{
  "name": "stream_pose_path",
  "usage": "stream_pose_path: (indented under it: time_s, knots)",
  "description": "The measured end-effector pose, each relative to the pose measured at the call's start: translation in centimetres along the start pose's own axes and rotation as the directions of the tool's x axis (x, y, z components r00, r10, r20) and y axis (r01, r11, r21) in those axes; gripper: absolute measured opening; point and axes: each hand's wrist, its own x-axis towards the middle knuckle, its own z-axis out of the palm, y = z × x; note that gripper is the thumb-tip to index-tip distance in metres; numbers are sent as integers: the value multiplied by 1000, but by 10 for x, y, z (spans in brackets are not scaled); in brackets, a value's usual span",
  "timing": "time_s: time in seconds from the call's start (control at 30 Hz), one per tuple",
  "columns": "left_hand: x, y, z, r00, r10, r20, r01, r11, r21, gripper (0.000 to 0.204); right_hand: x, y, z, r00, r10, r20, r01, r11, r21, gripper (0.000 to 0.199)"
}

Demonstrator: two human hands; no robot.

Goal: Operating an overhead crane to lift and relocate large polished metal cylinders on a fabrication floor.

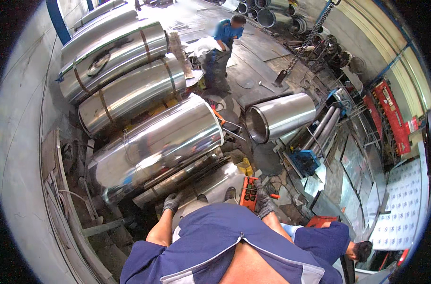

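My right hand (pixel 263 201), in a dark grey knit glove, is closed at the side of an orange push-button control box (pixel 248 193) with dark buttons on its face. A bit of orange shows on the hand's other side too. My left hand (pixel 171 202), also gloved, is lowered beside my leg, close to the lower edge of a narrow shiny metal roll (pixel 177 177); its fingers are too small to make out. Ahead of me lies a large polished sheet-metal cylinder (pixel 158 142), its right end rimmed in white.
More banded metal rolls (pixel 130 94) lie at the far left. An open cylinder (pixel 286 116) rests right of centre, below a hanging chain (pixel 303 47). A person in blue (pixel 229 31) stands far ahead; another person (pixel 324 241) is close at my right. Sheet scraps (pixel 352 161) cover the right side.
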Motion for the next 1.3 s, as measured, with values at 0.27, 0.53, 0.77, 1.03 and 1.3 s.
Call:
stream_pose_path:
  time_s: [0.27, 0.53, 0.77, 1.03, 1.3]
  knots:
    - [-8, 13, -2, 992, -97, 75, 104, 990, -96, 64, -15, -9, 15, 999, 41, -14, -41, 998, 47, 49]
    - [-7, 24, -13, 997, -34, 63, 34, 999, 15, 62, -9, -4, 5, 996, 39, 74, -42, 998, 42, 51]
    - [-30, 64, -20, 999, 19, 39, -22, 997, 67, 56, 14, 9, -15, 996, 30, 89, -43, 988, 149, 52]
    - [-1, 13, -12, 982, 68, 178, -45, 990, -131, 60, 15, 9, -17, 995, 1, 103, -10, 996, 94, 43]
    - [49, -31, -11, 936, 245, 253, -303, 927, 223, 57, 1, 7, -7, 995, -37, 88, 36, 999, 14, 49]
